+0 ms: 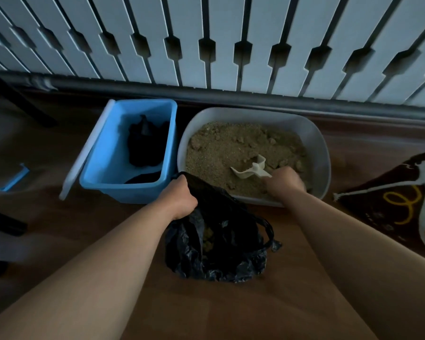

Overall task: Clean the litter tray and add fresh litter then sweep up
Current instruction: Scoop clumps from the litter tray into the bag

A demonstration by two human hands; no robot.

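Fingers (180, 180) clutch scoop (252, 169) and bag (221, 217) — wooden floor (231, 312), slatted white wall (225, 33).

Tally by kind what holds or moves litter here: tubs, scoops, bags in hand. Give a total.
Tubs: 2, the blue bin and the litter tray
Scoops: 1, the cream scoop, held by the right hand
Bags in hand: 1, the black bag, gripped by the left hand
Total: 4
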